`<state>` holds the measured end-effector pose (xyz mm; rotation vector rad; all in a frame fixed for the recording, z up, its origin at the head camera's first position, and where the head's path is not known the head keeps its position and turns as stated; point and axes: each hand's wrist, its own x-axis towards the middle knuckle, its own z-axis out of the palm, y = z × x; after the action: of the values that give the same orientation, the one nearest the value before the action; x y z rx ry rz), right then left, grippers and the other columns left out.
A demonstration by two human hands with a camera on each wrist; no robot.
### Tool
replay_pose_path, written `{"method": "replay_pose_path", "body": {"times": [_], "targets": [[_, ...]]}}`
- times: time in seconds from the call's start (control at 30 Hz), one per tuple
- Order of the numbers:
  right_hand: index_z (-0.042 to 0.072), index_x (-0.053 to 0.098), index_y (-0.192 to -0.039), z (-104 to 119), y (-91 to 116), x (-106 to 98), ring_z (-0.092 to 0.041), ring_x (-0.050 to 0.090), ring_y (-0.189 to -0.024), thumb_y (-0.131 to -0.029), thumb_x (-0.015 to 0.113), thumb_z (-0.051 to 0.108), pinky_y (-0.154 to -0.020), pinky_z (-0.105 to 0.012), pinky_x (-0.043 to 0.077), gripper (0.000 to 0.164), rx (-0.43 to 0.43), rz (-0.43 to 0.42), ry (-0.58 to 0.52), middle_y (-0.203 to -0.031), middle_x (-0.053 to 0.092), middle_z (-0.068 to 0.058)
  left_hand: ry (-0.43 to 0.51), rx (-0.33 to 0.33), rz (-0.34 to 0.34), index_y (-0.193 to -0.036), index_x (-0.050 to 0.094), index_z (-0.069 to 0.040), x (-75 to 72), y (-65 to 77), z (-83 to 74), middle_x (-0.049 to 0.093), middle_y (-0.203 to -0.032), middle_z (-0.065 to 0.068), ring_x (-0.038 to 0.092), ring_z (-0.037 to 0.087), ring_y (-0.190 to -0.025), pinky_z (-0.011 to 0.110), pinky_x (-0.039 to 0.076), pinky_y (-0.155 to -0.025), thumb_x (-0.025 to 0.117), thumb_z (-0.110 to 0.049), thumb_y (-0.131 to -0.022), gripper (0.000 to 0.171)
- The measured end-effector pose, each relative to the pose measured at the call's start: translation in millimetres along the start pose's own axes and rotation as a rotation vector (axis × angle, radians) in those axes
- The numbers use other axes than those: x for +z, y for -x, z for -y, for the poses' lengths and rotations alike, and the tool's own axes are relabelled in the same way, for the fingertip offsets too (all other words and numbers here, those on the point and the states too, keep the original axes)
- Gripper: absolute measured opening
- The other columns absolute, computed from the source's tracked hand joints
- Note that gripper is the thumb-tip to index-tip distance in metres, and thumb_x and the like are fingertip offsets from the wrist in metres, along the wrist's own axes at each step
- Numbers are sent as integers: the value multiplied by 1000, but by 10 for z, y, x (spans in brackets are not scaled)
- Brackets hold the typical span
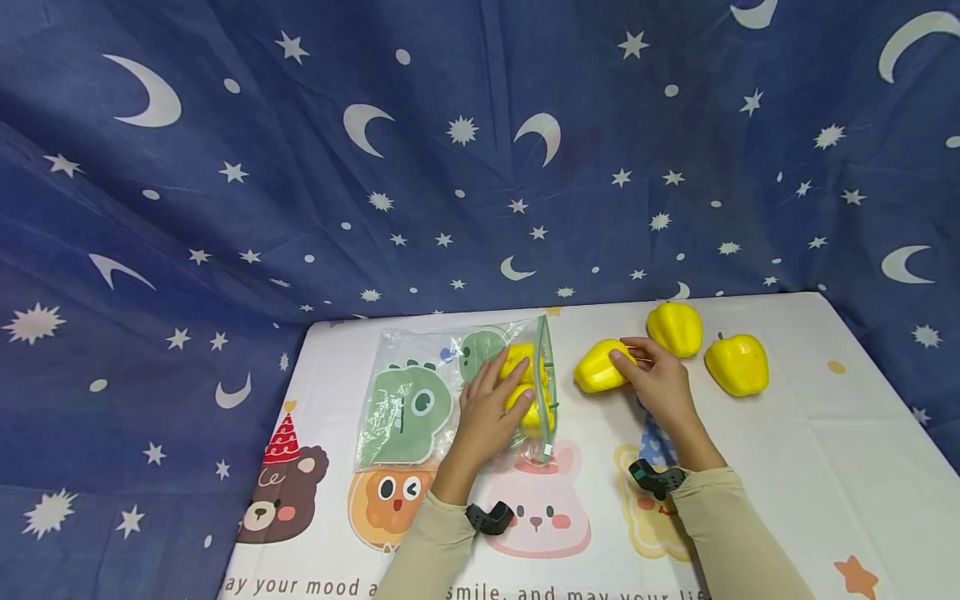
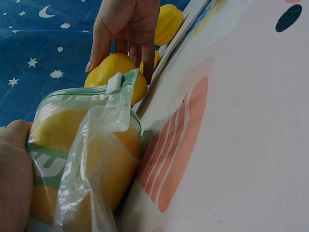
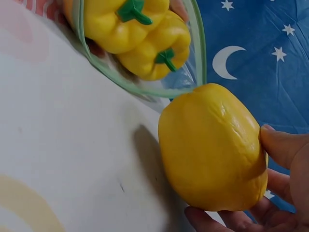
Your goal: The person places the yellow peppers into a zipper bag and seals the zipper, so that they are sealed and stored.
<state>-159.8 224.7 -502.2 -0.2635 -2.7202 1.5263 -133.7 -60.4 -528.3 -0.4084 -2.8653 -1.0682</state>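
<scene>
In the head view my left hand [image 1: 486, 408] lies with spread, fairly straight fingers on a clear zip bag [image 1: 405, 342] with green dinosaur prints. Inside, near its green-edged mouth, are two yellow bell peppers [image 3: 154, 46], their green stems toward the opening. The mouth gapes in the right wrist view. My right hand [image 1: 663, 383] grips another yellow bell pepper [image 3: 212, 150] between thumb and fingers, its stemless end toward the bag. That pepper overlaps the bag's rim in the right wrist view. A white slider [image 2: 114, 83] sits on the zip.
Right of my right hand, two more yellow bell peppers [image 1: 675, 329] rest on the table, one farther back and one nearer [image 1: 737, 365]. The white tablecloth [image 1: 817, 467] carries cartoon animal prints. A blue curtain [image 1: 465, 242] with moons and stars hangs behind the table.
</scene>
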Motion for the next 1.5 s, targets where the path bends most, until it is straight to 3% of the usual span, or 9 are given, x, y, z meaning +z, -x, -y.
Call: {"method": "replay_pose_path", "body": {"times": [0.07, 0.2, 0.3, 0.7, 1.13, 1.5], "targets": [[13, 60, -140, 9, -11, 35, -34, 62, -126, -95, 64, 57, -96, -31, 57, 62, 8, -7, -8, -137, 63, -16, 1, -2, 3, -154, 42, -42, 1, 2, -4, 21, -171, -8, 19, 35, -158, 75, 17, -117, 43, -59, -102, 55], [11, 60, -139, 34, -28, 113, -35, 58, -127, -97, 66, 50, -107, -45, 51, 59, 10, -15, -41, -137, 62, -18, 2, -7, 7, -154, 41, -43, 3, 3, -4, 21, -171, -8, 19, 35, -158, 75, 17, -117, 43, -60, -102, 55], [10, 61, -139, 42, -42, 168, -35, 55, -130, -97, 68, 47, -112, -50, 46, 56, 15, -15, -73, -138, 61, -19, 0, -8, 9, -155, 41, -44, 0, 5, -8, 20, -171, -9, 19, 35, -158, 75, 17, -117, 42, -60, -102, 55], [12, 60, -140, 132, -25, 316, -33, 55, -129, -97, 69, 43, -111, -47, 47, 54, 58, -39, -100, -140, 60, -17, -8, -4, 15, -155, 40, -43, 0, 5, -22, 21, -172, -6, 19, 35, -158, 75, 17, -117, 42, -60, -103, 55], [10, 62, -137, 207, 6, 427, -31, 59, -115, -97, 69, 42, -103, -41, 48, 51, 52, -132, -46, -123, 66, -18, -12, 3, 16, -155, 40, -43, -6, 0, -24, 20, -172, -6, 20, 36, -157, 75, 17, -117, 42, -59, -103, 55], [12, 63, -131, 204, 37, 475, -26, 58, -101, -93, 73, 45, -89, -33, 46, 52, 37, -132, -44, -110, 66, -14, -29, 20, -6, -155, 41, -41, -11, 1, -32, 20, -172, -6, 18, 37, -158, 75, 18, -117, 41, -58, -104, 55]]}}
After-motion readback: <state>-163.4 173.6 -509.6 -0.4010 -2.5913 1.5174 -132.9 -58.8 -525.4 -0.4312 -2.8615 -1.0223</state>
